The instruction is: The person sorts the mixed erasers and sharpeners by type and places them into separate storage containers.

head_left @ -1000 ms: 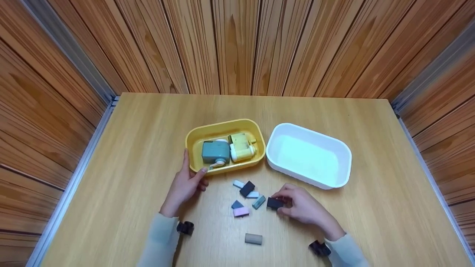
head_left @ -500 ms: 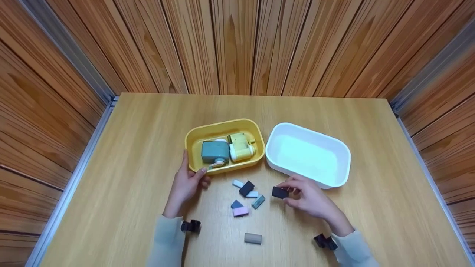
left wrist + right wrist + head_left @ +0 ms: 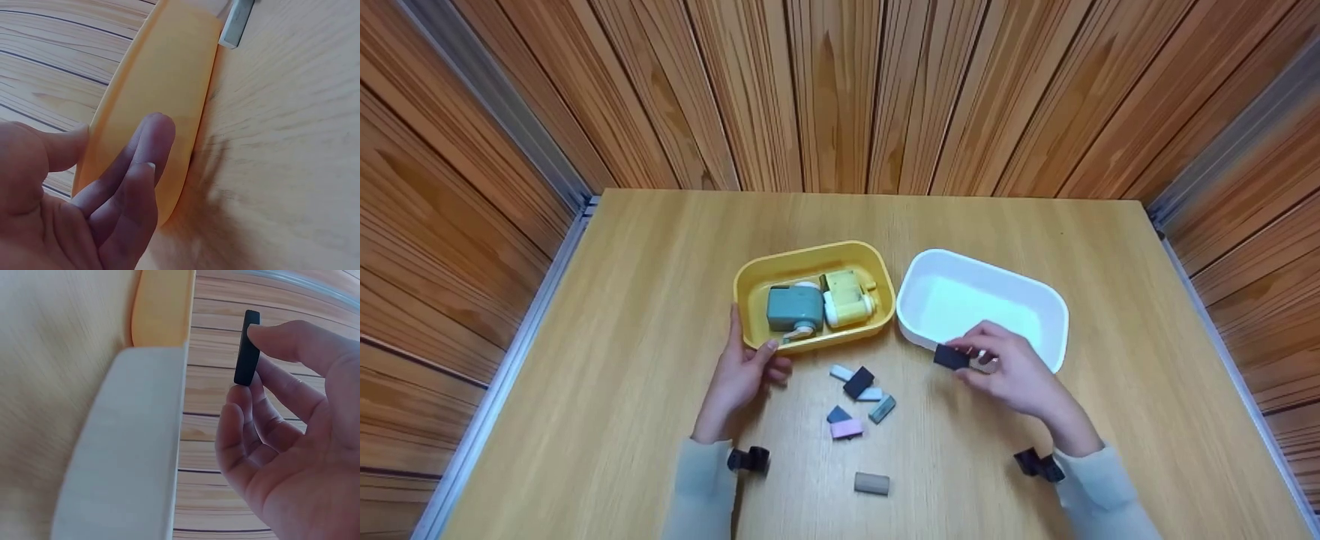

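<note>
My right hand (image 3: 1009, 367) pinches a small black eraser-like block (image 3: 951, 357) between thumb and fingers, over the near edge of the white tub (image 3: 919, 337). In the right wrist view the black block (image 3: 247, 349) stands on edge, raised above the tub's rim. The left hand (image 3: 739, 379) holds the near left corner of the yellow tub (image 3: 769, 262), thumb at its rim and index finger along the side. Inside that tub lie a teal crank pencil sharpener (image 3: 793, 306) and a yellow one (image 3: 847, 298). The white tub holds nothing that shows.
Between the hands lie several small blocks: another black one (image 3: 859, 382) over light blue ones (image 3: 841, 372), a teal one (image 3: 883, 409), a pink one (image 3: 847, 428) by a dark blue one (image 3: 838, 414). A grey cylinder (image 3: 871, 483) lies nearer. Wooden panels stand behind.
My right hand has lifted the black block and moved it up and right, from beside the loose blocks to the white tub's near edge. The left hand stays at the yellow tub.
</note>
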